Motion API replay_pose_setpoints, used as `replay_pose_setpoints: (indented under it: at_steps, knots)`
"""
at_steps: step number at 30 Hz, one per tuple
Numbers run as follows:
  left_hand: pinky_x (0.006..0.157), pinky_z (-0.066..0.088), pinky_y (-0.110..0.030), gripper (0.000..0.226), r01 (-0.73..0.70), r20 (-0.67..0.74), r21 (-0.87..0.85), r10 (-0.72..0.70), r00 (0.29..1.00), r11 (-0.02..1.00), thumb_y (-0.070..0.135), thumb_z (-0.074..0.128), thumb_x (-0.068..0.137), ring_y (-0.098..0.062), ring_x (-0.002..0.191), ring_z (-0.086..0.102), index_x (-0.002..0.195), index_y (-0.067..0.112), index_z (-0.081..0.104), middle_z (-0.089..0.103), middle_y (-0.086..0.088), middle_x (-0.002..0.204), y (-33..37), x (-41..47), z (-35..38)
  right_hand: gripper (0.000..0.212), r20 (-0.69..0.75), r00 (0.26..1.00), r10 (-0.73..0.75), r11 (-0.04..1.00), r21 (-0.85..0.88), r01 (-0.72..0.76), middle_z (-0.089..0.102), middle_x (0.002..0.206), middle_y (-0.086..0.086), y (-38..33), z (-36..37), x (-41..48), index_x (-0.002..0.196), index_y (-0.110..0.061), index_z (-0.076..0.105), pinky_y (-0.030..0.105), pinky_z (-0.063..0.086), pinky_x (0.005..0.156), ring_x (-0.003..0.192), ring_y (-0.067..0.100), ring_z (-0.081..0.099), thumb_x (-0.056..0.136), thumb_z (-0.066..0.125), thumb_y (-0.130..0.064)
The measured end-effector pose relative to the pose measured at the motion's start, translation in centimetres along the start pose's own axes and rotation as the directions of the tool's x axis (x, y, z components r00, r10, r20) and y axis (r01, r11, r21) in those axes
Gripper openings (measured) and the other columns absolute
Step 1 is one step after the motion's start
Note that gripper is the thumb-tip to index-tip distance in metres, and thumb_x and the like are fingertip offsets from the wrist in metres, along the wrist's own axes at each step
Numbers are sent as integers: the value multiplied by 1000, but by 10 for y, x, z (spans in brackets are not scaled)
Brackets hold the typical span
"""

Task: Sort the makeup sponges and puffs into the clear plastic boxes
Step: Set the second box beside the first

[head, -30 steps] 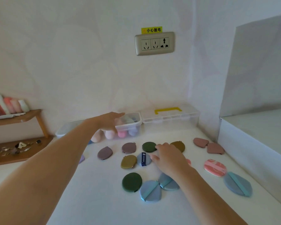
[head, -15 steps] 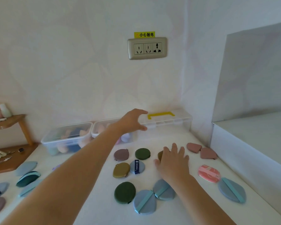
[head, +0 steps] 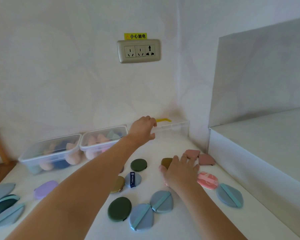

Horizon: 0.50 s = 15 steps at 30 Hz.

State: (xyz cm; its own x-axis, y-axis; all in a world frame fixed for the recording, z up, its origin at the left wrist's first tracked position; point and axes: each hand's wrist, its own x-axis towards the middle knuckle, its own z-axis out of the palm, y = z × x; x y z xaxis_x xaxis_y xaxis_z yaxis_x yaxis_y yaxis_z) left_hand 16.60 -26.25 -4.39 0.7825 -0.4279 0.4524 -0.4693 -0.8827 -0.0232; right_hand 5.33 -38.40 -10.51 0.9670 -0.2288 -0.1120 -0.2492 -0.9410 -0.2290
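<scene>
The left hand (head: 143,129), fingers open, reaches the near left corner of the lidded clear box (head: 171,127) at the wall. The right hand (head: 180,170) lies open and flat on the tabletop (head: 189,226); puffs surround it, the olive puff (head: 165,161) touching its fingers.

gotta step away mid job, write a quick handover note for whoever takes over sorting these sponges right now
Left hand: open, at the near end of the lidded box with the yellow handle, holding nothing.
Right hand: flat on the table over the puffs, no clear grip.
Done: two open boxes hold sponges.
Left: the flat puffs still lie loose, including a dark green puff, a pink patterned puff and a lilac puff.
</scene>
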Motion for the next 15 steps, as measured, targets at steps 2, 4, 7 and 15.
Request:
replay_pose_setpoints:
  at_steps: [2,4,7,15]
  knots:
    - [80,41,-27,35,6,58,2,-6,998,1000,23,65,84,-21,100,53,117,14,53,57,-5,111,5,3,-10,75,-4,1000,1,1000,13,-1,3,159,14,0,0,-1,152,-14,12,52,5,117,145,40,-2,94,29,-60]
    - [81,42,-28,36,-4,99,19,3,995,1000,22,65,84,-22,101,53,116,13,53,56,-6,112,9,7,-19,75,-9,1000,-1,1000,16,1,5,159,14,1,0,-2,152,-14,14,51,6,118,145,40,-2,94,30,-60]
    - [84,42,-28,36,-25,120,51,19,993,998,20,66,83,-23,102,53,116,12,53,55,-7,114,18,8,-35,76,-21,1000,-1,999,40,2,8,159,13,3,-2,-2,151,-14,16,50,7,117,145,40,1,94,32,-60]
    - [79,40,-25,31,-57,-44,6,57,997,998,18,65,82,-23,96,54,111,10,55,56,-7,106,31,-19,-111,67,-223,974,-32,995,82,51,28,150,17,11,-4,6,145,-13,31,47,16,117,141,37,20,95,29,-56]
